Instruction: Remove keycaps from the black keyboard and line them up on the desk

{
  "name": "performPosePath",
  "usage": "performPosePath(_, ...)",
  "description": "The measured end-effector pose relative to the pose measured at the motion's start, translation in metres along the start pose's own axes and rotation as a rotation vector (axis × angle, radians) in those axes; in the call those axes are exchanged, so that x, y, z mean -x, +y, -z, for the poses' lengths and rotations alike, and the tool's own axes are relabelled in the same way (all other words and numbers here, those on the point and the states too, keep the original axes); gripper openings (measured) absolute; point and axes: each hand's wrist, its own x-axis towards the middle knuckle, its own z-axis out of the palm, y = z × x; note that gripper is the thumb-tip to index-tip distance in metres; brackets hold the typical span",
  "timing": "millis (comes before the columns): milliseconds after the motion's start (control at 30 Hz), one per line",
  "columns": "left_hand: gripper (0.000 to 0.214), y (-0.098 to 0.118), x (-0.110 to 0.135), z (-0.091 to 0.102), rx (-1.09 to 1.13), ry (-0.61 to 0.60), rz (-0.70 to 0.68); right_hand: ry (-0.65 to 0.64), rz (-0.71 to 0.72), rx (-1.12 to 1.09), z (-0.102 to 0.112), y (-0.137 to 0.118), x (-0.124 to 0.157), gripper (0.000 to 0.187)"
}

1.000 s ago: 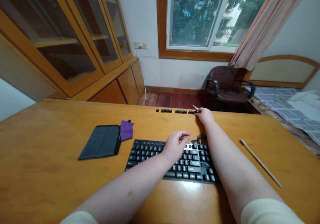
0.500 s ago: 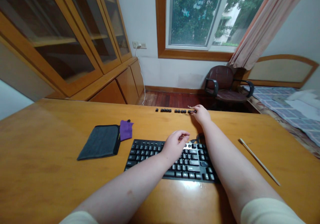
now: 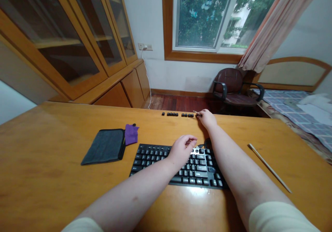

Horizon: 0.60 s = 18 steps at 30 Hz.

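A black keyboard point(image 3: 201, 167) lies in front of me with its upper row partly bare. My left hand point(image 3: 182, 149) rests on its upper middle, fingers loosely curled and apart, holding nothing visible. At the far desk edge, my right hand point(image 3: 207, 119) is closed on a thin tool point(image 3: 196, 113) whose slim tip points left; its exact kind is too small to make out. Beside that hand, several black keycaps point(image 3: 187, 115) stand in a row along the edge. My right fingers partly hide the row's right end.
On the wooden desk point(image 3: 64, 128), a dark grey pouch point(image 3: 105, 146) and a purple cloth point(image 3: 131, 134) lie to the left. A long thin brush point(image 3: 269, 168) lies to the right. A coiled black cable point(image 3: 207, 143) sits behind the keyboard. An armchair point(image 3: 229, 85) stands beyond the desk.
My right hand has shifted slightly left along the keycap row, with the thin tool still in it. My left hand stays in place on the keyboard.
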Motion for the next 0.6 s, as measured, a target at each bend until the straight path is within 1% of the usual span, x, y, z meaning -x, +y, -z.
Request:
performPosePath(100,0.02,0.001,0.0,0.001,-0.009,0.0,-0.007,0.012,0.002,-0.032,0.002,0.001,0.0,0.021)
performPosePath(167,0.02,0.001,0.0,0.001,-0.017,0.002,-0.007,0.064,-0.005,-0.089,0.005,0.003,0.001,0.023)
performPosePath(267,0.02,0.001,0.0,0.001,-0.026,-0.003,-0.004,0.162,-0.115,-0.178,0.008,0.011,0.002,0.027)
performPosePath(333,0.02,0.0,0.0,0.001,-0.038,-0.015,-0.007,0.201,-0.202,-0.203,0.01,0.016,0.004,0.028)
performPosePath(400,0.019,0.0,0.0,0.001,-0.068,-0.025,-0.017,0.224,-0.242,-0.209,0.015,0.019,0.006,0.031)
performPosePath(467,0.017,-0.001,0.0,0.001,-0.116,-0.044,-0.036,0.325,-0.211,-0.252,0.025,0.017,0.007,0.032)
performPosePath(567,0.018,0.0,0.002,0.001,-0.21,-0.106,-0.089,0.605,-0.046,-0.399,0.051,0.006,0.009,0.03)
performPosePath(600,0.019,0.001,0.003,0.001,-0.245,-0.137,-0.112,0.672,0.011,-0.456,0.061,0.001,0.01,0.028)
